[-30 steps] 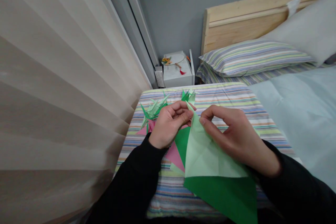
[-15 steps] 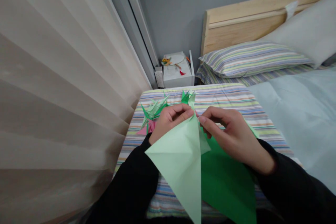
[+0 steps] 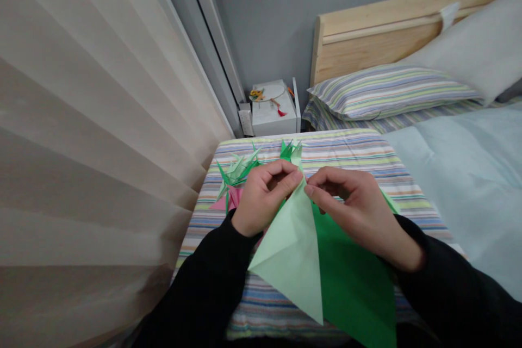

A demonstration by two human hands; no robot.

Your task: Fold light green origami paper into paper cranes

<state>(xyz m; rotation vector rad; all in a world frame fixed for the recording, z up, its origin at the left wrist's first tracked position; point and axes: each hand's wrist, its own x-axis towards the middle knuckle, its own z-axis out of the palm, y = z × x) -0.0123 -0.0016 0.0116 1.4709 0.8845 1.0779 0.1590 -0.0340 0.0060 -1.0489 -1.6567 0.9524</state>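
Observation:
I hold a sheet of green origami paper (image 3: 350,277) above a striped cushion (image 3: 346,149). A pale green flap (image 3: 291,250) of it is folded toward me and hangs as a long triangle. My left hand (image 3: 263,196) pinches the paper's top corner from the left. My right hand (image 3: 359,212) pinches the same corner from the right, fingertips almost touching the left hand's. Behind my hands lie several folded green paper shapes (image 3: 238,168) and a pink sheet (image 3: 228,198).
A beige curtain (image 3: 81,147) fills the left side. A white bedside box (image 3: 273,109) with small items stands against the grey wall. To the right are a striped pillow (image 3: 387,89), a wooden headboard (image 3: 379,35) and a pale blue bedsheet (image 3: 468,174).
The pale green flap swung from the right side across to the left and toward me. It now hangs narrower between my hands. Both hands stayed pinched on the top corner.

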